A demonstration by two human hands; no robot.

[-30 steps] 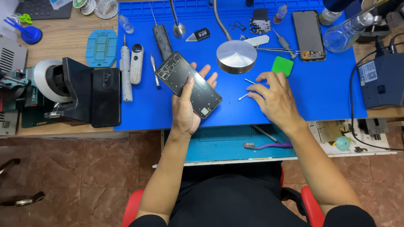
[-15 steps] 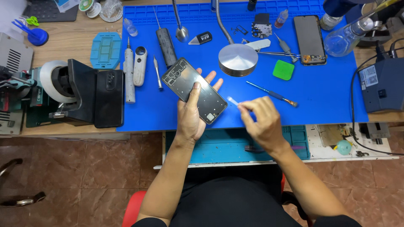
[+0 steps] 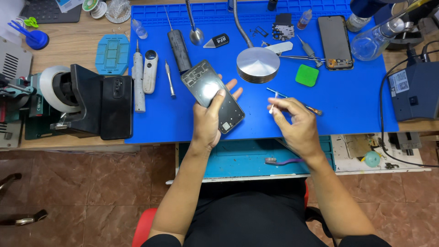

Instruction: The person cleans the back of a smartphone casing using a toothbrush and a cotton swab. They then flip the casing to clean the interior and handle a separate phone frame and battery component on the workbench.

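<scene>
The left hand (image 3: 208,120) grips a dark, opened smartphone frame with its inner side up (image 3: 211,95), thumb pressed over its edge and fingers spread beneath it, holding it above the blue work mat (image 3: 160,123) on the wooden surface (image 3: 73,45). The right hand (image 3: 295,121) pinches a thin white cotton swab (image 3: 273,104) between thumb and forefinger, just beside a slim screwdriver (image 3: 292,100) lying on the mat, near a round silver lamp base (image 3: 258,64).

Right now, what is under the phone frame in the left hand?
The left hand cups the dark phone frame from beneath, fingertips showing past its right edge, thumb on top. Below lies the blue mat. The palm and any mat directly underneath are covered.
</scene>
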